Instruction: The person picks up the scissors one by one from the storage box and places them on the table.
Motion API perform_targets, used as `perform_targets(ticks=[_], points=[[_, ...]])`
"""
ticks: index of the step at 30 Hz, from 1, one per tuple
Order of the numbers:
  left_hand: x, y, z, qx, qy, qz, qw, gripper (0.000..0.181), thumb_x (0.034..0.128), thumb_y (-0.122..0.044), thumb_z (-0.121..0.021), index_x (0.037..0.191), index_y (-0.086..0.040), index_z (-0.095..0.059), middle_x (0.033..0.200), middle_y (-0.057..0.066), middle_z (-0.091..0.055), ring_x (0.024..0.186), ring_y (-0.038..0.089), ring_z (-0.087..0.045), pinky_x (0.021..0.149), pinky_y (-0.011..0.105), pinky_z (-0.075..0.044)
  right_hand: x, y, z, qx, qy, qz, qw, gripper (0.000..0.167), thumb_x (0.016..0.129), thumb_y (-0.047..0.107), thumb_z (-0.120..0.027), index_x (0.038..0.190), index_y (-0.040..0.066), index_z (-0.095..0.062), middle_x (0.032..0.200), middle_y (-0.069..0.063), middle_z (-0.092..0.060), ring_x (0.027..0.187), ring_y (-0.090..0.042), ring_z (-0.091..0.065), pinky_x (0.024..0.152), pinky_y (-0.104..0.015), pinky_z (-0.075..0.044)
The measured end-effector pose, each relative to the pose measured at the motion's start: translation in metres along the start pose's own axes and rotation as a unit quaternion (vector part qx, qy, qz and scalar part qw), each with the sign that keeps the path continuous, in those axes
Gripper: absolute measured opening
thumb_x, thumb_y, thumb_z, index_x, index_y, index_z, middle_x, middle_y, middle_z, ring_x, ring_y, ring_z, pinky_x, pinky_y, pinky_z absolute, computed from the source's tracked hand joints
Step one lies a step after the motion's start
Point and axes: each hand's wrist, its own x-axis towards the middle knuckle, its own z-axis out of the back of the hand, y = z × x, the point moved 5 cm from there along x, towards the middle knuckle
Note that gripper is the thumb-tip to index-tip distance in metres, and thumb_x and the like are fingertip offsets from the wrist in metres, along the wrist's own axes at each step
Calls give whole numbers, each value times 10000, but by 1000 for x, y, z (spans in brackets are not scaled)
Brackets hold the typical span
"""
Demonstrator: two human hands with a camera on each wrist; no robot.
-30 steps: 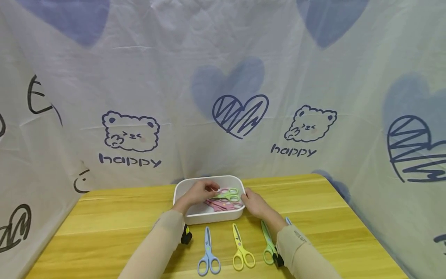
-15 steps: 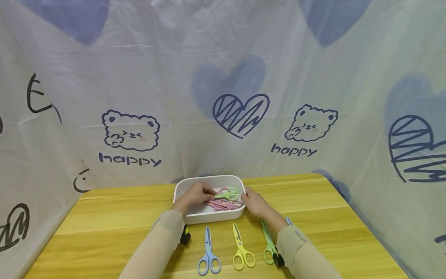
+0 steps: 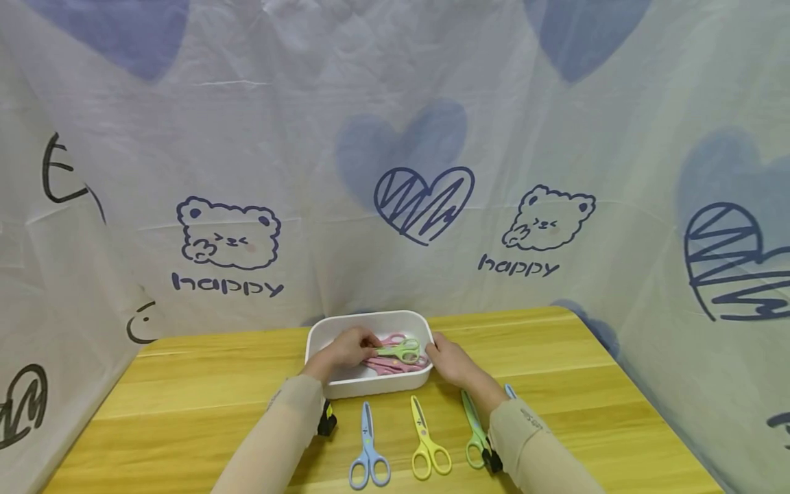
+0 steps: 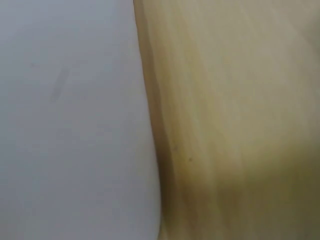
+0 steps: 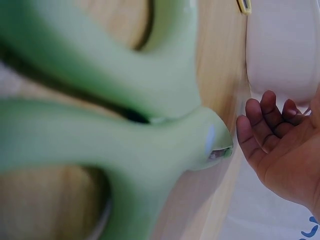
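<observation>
Inside a white plastic bin (image 3: 345, 390), my left hand (image 3: 353, 347) pinches the blade end of a pair of light green scissors (image 3: 404, 351). Pink scissors (image 3: 391, 365) lie beneath and beside it; how many pairs is hard to tell. My right hand (image 3: 453, 360) grips the bin's right rim. In the right wrist view its other fingers (image 5: 254, 116) are spread loosely below the bin's end (image 5: 282, 55). The left wrist view shows only the bin's outer wall (image 4: 75, 125) and wood; the left hand is out of it.
On the wooden table (image 3: 185, 391), in front of the bin, lie blue scissors (image 3: 369, 449), yellow scissors (image 3: 423, 439) and green scissors (image 3: 476, 439). Another blue tip (image 3: 510, 391) shows behind the right forearm. A printed cloth (image 3: 327, 171) hangs behind the table.
My left hand has come down onto the light green scissors and pinches it, and its handles have shifted slightly down. My right hand has stayed at the bin's rim.
</observation>
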Motion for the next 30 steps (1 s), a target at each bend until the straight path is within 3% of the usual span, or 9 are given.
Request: perform_targets(ticks=[5,15,22,30], points=[[1,1,-1,-54,13,-153,9999,85,936,11,-694,1018,3,-716,886,45,-636,834,139,-548,798,296,-477,1,0,0,10,2,10,10000,375,1072,181,-410,1340,-32,-563,1219,-214,-673,1079,-314,-617,1032,-539,-470],[0,3,1,-635,-65,-122,9979,86,940,-5,-715,1014,-22,-673,920,49,-629,872,155,-550,817,303,-469,0,1,1,51,-1,14,10000,372,1065,175,-417,1330,-38,-569,1176,-200,-674,1035,-301,-606,1006,-535,-478],[0,0,5,-1053,-114,-400,9936,116,925,9,-721,1037,26,-695,929,87,-674,869,140,-583,803,274,-488,-1,1,1,50,3,61,10000,369,1067,180,-414,1329,-30,-568,1143,-186,-672,1004,-288,-595,985,-529,-486],[0,-1,9,-1175,-246,-302,9923,112,931,7,-715,1039,38,-715,933,96,-694,857,133,-589,788,270,-496,-1,2,2,23,-14,36,10000,339,1063,178,-417,1286,-23,-577,1095,-173,-667,964,-282,-585,935,-508,-494]])
